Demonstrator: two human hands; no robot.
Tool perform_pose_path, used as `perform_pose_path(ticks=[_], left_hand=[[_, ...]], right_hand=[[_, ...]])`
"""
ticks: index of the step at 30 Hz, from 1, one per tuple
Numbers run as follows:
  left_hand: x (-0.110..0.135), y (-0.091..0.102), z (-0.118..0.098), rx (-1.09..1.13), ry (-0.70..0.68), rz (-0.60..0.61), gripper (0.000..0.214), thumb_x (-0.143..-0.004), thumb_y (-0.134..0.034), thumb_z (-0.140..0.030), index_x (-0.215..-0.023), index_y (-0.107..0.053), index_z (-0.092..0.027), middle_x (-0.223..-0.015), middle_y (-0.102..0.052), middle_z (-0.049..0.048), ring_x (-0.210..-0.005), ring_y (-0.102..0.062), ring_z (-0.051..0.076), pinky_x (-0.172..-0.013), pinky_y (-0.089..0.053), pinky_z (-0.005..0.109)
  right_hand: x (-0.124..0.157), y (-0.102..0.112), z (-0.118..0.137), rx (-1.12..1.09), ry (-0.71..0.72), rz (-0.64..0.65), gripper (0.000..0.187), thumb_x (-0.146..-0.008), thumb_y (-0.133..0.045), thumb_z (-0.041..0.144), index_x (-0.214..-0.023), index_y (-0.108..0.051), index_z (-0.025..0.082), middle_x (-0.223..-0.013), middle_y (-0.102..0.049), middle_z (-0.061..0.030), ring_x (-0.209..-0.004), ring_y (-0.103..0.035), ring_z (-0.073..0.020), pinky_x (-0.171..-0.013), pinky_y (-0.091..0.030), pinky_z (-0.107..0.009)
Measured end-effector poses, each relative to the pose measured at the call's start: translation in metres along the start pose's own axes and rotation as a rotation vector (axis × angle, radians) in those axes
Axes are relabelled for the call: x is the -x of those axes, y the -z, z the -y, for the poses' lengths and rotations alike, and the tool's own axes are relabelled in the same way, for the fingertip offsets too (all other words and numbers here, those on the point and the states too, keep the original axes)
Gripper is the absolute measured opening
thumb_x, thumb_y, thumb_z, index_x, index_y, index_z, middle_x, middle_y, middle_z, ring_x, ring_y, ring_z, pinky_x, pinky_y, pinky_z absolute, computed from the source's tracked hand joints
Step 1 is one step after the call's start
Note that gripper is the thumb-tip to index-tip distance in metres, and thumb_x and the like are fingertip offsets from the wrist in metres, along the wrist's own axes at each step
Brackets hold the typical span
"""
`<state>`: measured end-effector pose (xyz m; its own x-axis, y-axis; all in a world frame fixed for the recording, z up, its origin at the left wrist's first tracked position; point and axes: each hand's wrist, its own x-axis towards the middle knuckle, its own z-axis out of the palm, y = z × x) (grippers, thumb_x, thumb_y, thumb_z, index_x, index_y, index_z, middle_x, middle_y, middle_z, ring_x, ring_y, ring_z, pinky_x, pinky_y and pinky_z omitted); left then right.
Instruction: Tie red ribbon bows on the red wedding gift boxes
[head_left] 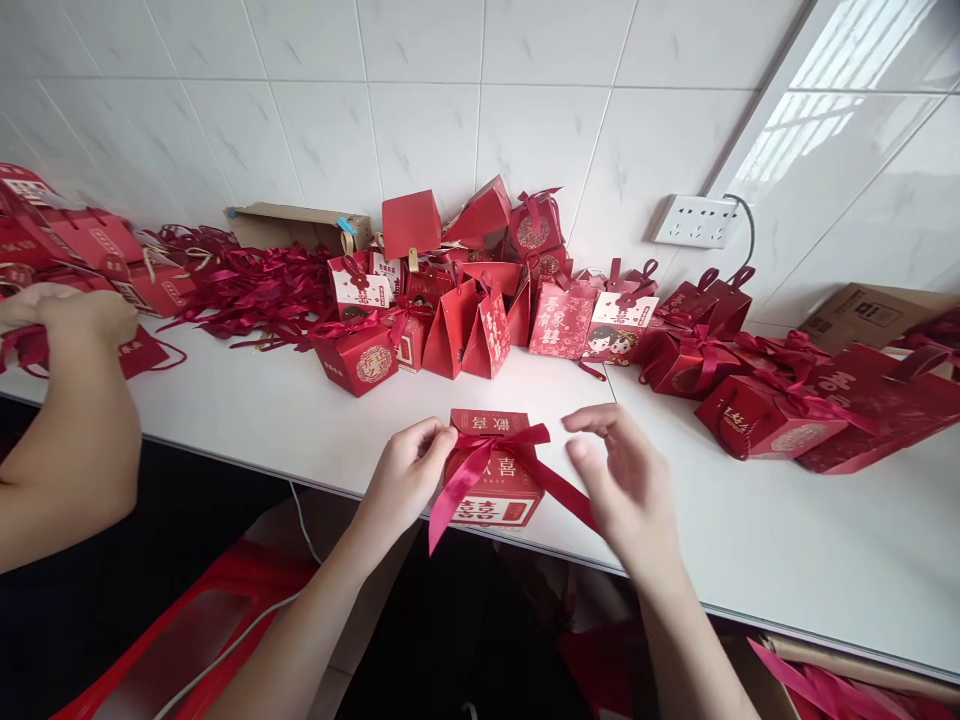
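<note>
A small red gift box (pixel 495 490) with gold and white lettering sits at the table's front edge. Across its top lies a dark pink ribbon (pixel 469 485) tied in a bow, one tail hanging over the front and the other running right. My left hand (pixel 409 465) pinches the bow's left side against the box's upper left corner. To the right, my right hand (pixel 626 480) is raised with thumb and fingers apart, beside the right ribbon tail. Whether its palm touches the tail's end is hidden.
Several finished red boxes (pixel 356 355) stand behind, with loose ribbons (pixel 262 290) and a cardboard box (pixel 300 225) at back left. More boxes (pixel 772 415) and a red bag (pixel 885 400) are right. A co-worker's hands (pixel 82 310) work at left. A power strip (pixel 697 220) hangs on the wall.
</note>
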<state>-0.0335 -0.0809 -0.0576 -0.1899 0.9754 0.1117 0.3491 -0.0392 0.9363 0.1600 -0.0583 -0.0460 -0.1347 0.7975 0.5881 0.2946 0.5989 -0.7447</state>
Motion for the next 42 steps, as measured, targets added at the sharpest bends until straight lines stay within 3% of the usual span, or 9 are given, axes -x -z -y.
perform_pose_path(ticks=[2, 4, 10, 14, 19, 23, 27, 37, 42], left_hand=[[0.0, 0.001, -0.001, 0.01, -0.016, 0.02, 0.032, -0.083, -0.044, -0.034, -0.057, -0.033, -0.019, -0.054, -0.03, -0.0055, -0.05, -0.031, 0.009, -0.048, -0.028, 0.021], [-0.001, 0.002, -0.002, 0.008, -0.033, 0.028, 0.03, -0.082, -0.045, -0.032, -0.057, -0.034, -0.019, -0.054, -0.031, -0.0054, -0.051, -0.032, 0.009, -0.049, -0.029, 0.021], [-0.001, 0.003, -0.003, -0.056, -0.044, 0.0, 0.031, -0.083, -0.043, -0.032, -0.057, -0.031, -0.02, -0.054, -0.029, -0.0055, -0.052, -0.033, 0.01, -0.051, -0.031, 0.022], [-0.003, 0.006, -0.004, -0.054, -0.102, -0.008, 0.019, -0.085, -0.046, -0.036, -0.075, -0.049, -0.02, -0.067, -0.048, -0.0038, -0.065, -0.049, 0.012, -0.061, -0.04, 0.022], [-0.005, 0.014, -0.007, -0.202, -0.256, 0.125, 0.015, -0.084, -0.048, -0.031, -0.082, -0.057, -0.02, -0.084, -0.058, 0.0007, -0.083, -0.056, 0.016, -0.078, -0.044, 0.025], [-0.009, 0.018, -0.013, -0.353, -0.324, 0.16, 0.01, -0.081, -0.05, -0.026, -0.076, -0.057, -0.02, -0.085, -0.056, 0.0014, -0.085, -0.054, 0.017, -0.082, -0.043, 0.029], [-0.013, 0.017, -0.019, -0.38, -0.365, 0.149, 0.012, -0.081, -0.049, -0.027, -0.073, -0.055, -0.02, -0.084, -0.056, 0.0018, -0.084, -0.053, 0.017, -0.081, -0.043, 0.03], [-0.018, 0.005, -0.013, -0.182, -0.226, 0.157, 0.017, -0.084, -0.049, -0.032, -0.079, -0.057, -0.018, -0.08, -0.063, 0.0006, -0.077, -0.058, 0.015, -0.071, -0.044, 0.025], [-0.02, 0.006, -0.009, -0.105, -0.208, 0.118, 0.017, -0.082, -0.051, -0.029, -0.094, -0.056, -0.018, -0.079, -0.063, 0.0006, -0.078, -0.06, 0.016, -0.072, -0.046, 0.026]], right_hand=[[0.009, -0.007, 0.015, 0.148, 0.3, 0.156, 0.027, -0.083, -0.06, 0.041, -0.1, -0.058, 0.02, -0.097, -0.062, -0.0105, -0.095, -0.057, -0.0252, -0.083, -0.045, -0.04], [0.019, -0.019, 0.021, 0.298, 0.487, 0.287, 0.037, -0.082, -0.062, 0.039, -0.111, -0.056, 0.018, -0.108, -0.063, -0.0132, -0.103, -0.056, -0.0273, -0.091, -0.042, -0.045], [0.034, -0.04, -0.004, 0.371, 0.643, 0.225, 0.022, -0.087, -0.051, 0.007, -0.104, -0.06, 0.017, -0.101, -0.069, -0.0074, -0.102, -0.06, -0.0191, -0.098, -0.038, -0.041], [0.032, -0.033, -0.008, 0.291, 0.672, 0.226, 0.021, -0.083, -0.051, 0.011, -0.1, -0.062, 0.018, -0.098, -0.07, -0.0067, -0.103, -0.06, -0.0202, -0.098, -0.039, -0.043], [0.029, -0.027, -0.007, 0.194, 0.626, 0.301, 0.031, -0.084, -0.045, 0.038, -0.096, -0.063, 0.017, -0.103, -0.067, -0.011, -0.105, -0.059, -0.0261, -0.099, -0.035, -0.049], [0.029, -0.03, -0.006, 0.15, 0.563, 0.25, 0.027, -0.09, -0.043, 0.029, -0.072, -0.061, 0.019, -0.1, -0.067, -0.0087, -0.102, -0.059, -0.0229, -0.096, -0.038, -0.044], [0.029, -0.034, -0.004, 0.153, 0.523, 0.209, 0.023, -0.088, -0.045, 0.021, -0.069, -0.059, 0.019, -0.093, -0.067, -0.0075, -0.094, -0.061, -0.0205, -0.094, -0.04, -0.043], [0.031, -0.037, -0.006, 0.136, 0.503, 0.17, 0.021, -0.086, -0.048, 0.017, -0.067, -0.057, 0.019, -0.09, -0.067, -0.0064, -0.09, -0.063, -0.0196, -0.095, -0.039, -0.043], [0.03, -0.037, -0.006, 0.119, 0.517, 0.178, 0.02, -0.086, -0.046, 0.017, -0.069, -0.056, 0.02, -0.091, -0.068, -0.0059, -0.092, -0.063, -0.02, -0.095, -0.039, -0.043]])
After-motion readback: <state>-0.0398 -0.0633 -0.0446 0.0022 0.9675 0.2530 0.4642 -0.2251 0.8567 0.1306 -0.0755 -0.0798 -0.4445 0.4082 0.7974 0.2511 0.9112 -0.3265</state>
